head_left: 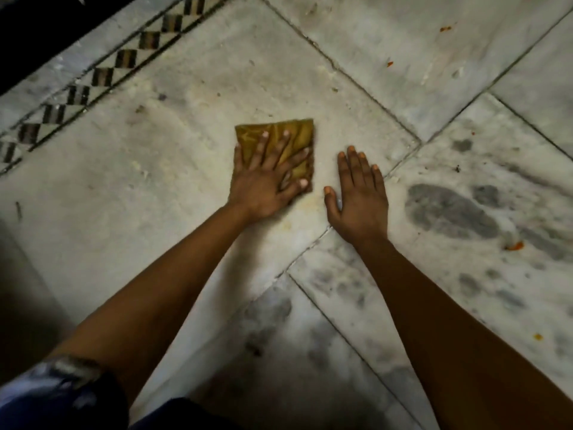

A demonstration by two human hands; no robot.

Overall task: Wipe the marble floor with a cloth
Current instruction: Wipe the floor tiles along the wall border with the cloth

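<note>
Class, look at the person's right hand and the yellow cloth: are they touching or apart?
Apart. The head view shows the right hand flat on the marble floor, with a strip of bare floor between its thumb and the yellow cloth, which lies under the left hand.

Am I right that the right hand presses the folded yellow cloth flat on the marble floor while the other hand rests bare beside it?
Not quite: the head view shows the left hand, fingers spread, pressing the folded yellow cloth flat on the marble floor. The right hand is the one resting bare beside it, palm down, apart from the cloth.
</note>
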